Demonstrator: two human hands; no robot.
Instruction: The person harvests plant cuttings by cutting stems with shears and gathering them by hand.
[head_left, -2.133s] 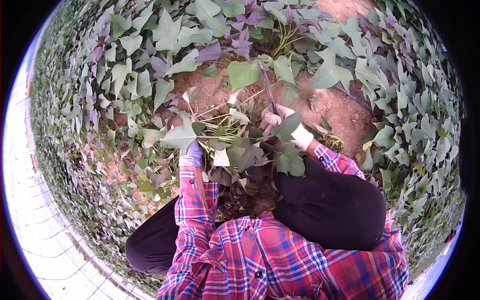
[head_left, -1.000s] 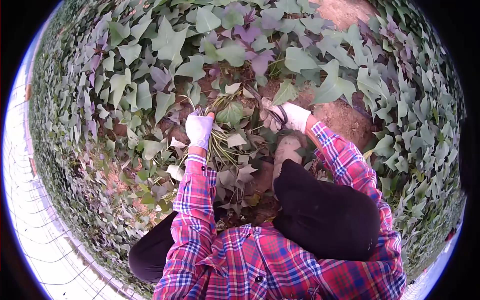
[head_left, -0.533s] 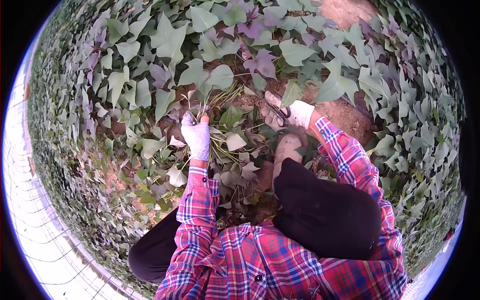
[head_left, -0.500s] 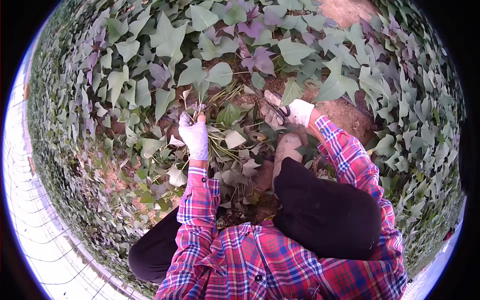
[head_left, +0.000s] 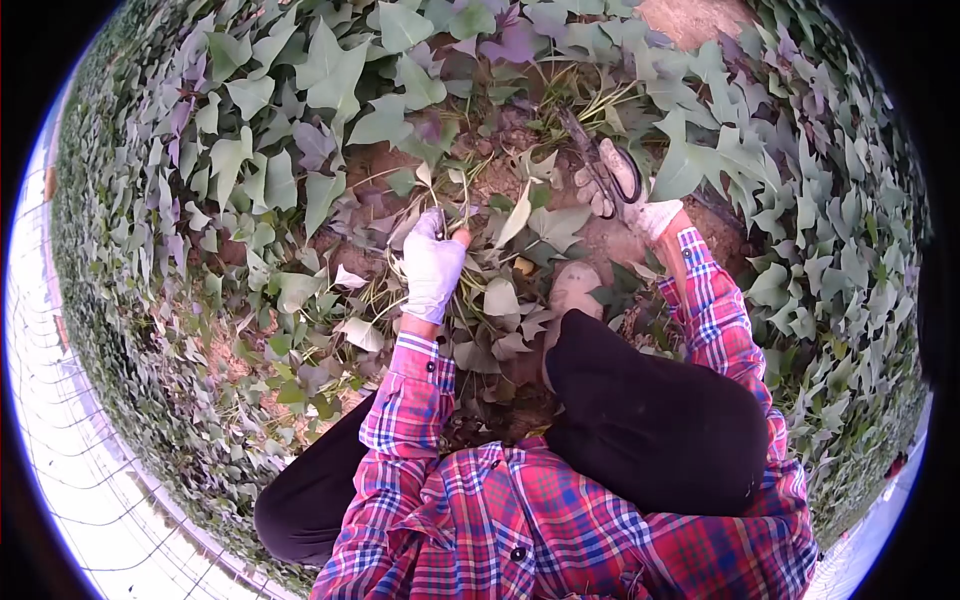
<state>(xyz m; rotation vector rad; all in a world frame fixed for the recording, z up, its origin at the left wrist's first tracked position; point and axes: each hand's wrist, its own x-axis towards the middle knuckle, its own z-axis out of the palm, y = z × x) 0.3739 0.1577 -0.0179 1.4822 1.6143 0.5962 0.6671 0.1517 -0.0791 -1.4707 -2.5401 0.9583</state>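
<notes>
My left hand [head_left: 434, 262], in a pale glove with a bare thumb tip, is closed round a bundle of cut-looking vine stems [head_left: 462, 215] with leaves hanging beside and below it. To the right, my right hand [head_left: 622, 196], in a soiled glove, grips dark-handled scissors [head_left: 597, 168], its fingers round the handle loops. The scissor blades point up and to the left, near stems [head_left: 610, 103] rooted at the top of a bare soil patch [head_left: 500, 175]. The two hands are apart.
Dense leafy vines [head_left: 335, 75] surround the soil on all sides. My shoe [head_left: 575, 290] stands just below the soil patch, with my dark-trousered knee [head_left: 655, 420] behind it. A wire-mesh fence [head_left: 80, 450] runs along the far left, beside a bright strip.
My left hand has moved right with the stems. My right hand has shifted up and right with the scissors, away from the left hand, and more soil shows between them.
</notes>
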